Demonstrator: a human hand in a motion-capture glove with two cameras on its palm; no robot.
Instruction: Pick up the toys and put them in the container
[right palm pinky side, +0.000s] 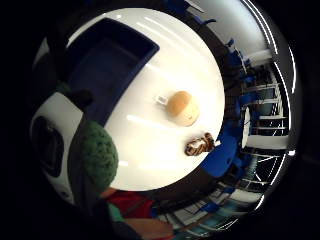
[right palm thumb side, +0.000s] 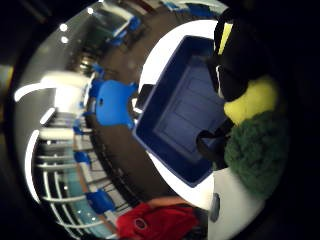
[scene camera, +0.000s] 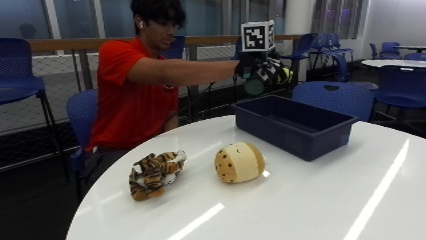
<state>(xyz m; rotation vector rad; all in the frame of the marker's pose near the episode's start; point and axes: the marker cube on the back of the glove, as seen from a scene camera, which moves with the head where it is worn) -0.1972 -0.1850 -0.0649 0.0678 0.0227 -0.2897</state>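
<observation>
My gloved right hand (scene camera: 256, 67) is raised high over the near end of the dark blue container (scene camera: 293, 125), gripping a green and yellow plush toy (scene camera: 269, 75). Its green body (right palm pinky side: 97, 155) and yellow part (right palm thumb side: 252, 100) fill the edges of both palm views. The container (right palm thumb side: 182, 112) lies open below the palm, and nothing shows inside it. A striped tiger plush (scene camera: 154, 172) and a round tan plush with dark spots (scene camera: 238, 162) lie on the white round table (scene camera: 299, 200), in front of the container.
Blue chairs (scene camera: 336, 97) stand behind the table and further back. A person in a red shirt (scene camera: 130, 95) sits at the table's far edge. The tiger (right palm pinky side: 200, 144) and tan plush (right palm pinky side: 183, 107) lie near the table's edge.
</observation>
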